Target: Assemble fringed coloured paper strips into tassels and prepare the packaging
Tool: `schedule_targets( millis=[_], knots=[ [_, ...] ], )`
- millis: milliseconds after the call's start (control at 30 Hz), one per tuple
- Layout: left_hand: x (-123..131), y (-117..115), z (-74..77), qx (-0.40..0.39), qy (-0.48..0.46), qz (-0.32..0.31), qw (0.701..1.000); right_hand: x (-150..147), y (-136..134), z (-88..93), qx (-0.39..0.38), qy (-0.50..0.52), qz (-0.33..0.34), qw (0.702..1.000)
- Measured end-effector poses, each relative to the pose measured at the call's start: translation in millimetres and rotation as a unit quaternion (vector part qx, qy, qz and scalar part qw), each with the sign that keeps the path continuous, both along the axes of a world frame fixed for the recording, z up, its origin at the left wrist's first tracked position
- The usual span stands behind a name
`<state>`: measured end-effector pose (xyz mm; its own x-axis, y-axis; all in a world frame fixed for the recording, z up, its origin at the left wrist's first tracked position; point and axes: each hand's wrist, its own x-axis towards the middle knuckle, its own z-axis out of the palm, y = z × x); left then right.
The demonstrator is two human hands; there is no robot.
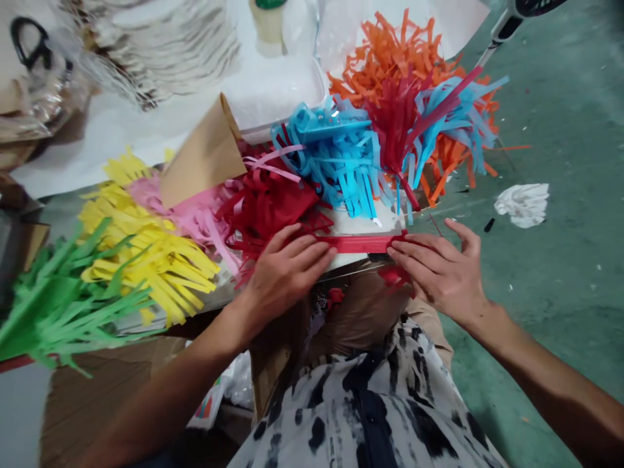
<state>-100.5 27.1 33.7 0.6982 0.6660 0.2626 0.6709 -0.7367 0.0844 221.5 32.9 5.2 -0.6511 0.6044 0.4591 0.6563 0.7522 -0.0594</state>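
A narrow folded strip of red tissue paper [363, 244] stretches along the table's front edge between my two hands. My left hand [291, 263] presses its left part with the fingers together, beside a dark red tissue fringe [277, 201]. My right hand [446, 265] pinches the right end, where more red paper hangs loosely below. Just behind the strip lies a light blue tissue fringe [336, 140]. The undersides of my fingers are hidden.
Yellow fringe [146, 244], green fringe [63, 305] and pink fringe [199, 218] lie left, beside a brown paper piece [205, 156]. Orange fringe [394, 58] is at the back right. Stacked white material [166, 45] and black-handled scissors [30, 42] lie behind. Crumpled white paper [522, 205] lies on the green floor.
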Motion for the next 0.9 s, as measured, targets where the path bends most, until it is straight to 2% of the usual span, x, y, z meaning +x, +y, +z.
schedule_targets(
  millis=[100, 167, 233, 267, 333, 400, 500, 567, 733, 900],
  knots=[
    [-16.0, -5.5, 6.8, 0.025, -0.034, 0.1, 0.994, 7.8, 3.7, -0.1, -0.014, 0.015, -0.012, 1.0],
    [-6.2, -8.8, 11.1, 0.058, -0.059, 0.131, 0.988, 4.8, 5.9, 1.9, -0.014, 0.019, -0.018, 1.0],
    [15.9, -9.8, 11.4, 0.057, -0.08, 0.089, 0.991, -1.5, 7.8, 5.3, -0.007, 0.016, -0.028, 0.999],
    [28.2, -8.9, 9.4, 0.038, -0.087, 0.043, 0.995, -4.6, 8.7, 7.2, -0.007, 0.008, -0.034, 0.999],
    [48.8, -3.7, 1.7, 0.003, -0.085, 0.001, 0.996, -8.9, 10.6, 10.7, -0.012, -0.01, -0.039, 0.999],
    [59.5, 4.0, -7.6, -0.026, -0.085, 0.013, 0.996, -10.4, 12.8, 13.1, -0.021, -0.024, -0.04, 0.999],
    [60.0, 13.8, -15.7, -0.063, -0.095, 0.045, 0.992, -10.0, 16.7, 14.1, -0.037, -0.036, -0.04, 0.998],
    [57.0, 17.2, -15.9, -0.076, -0.1, 0.05, 0.991, -10.2, 19.0, 13.6, -0.039, -0.043, -0.031, 0.998],
    [56.5, 19.7, -14.7, -0.078, -0.101, 0.061, 0.99, -14.5, 22.4, 10.1, 0.016, -0.043, 0.007, 0.999],
    [59.9, 20.1, -21.5, -0.069, -0.113, 0.072, 0.989, -19.0, 23.4, 9.3, -0.037, -0.05, -0.032, 0.998]
  ],
)
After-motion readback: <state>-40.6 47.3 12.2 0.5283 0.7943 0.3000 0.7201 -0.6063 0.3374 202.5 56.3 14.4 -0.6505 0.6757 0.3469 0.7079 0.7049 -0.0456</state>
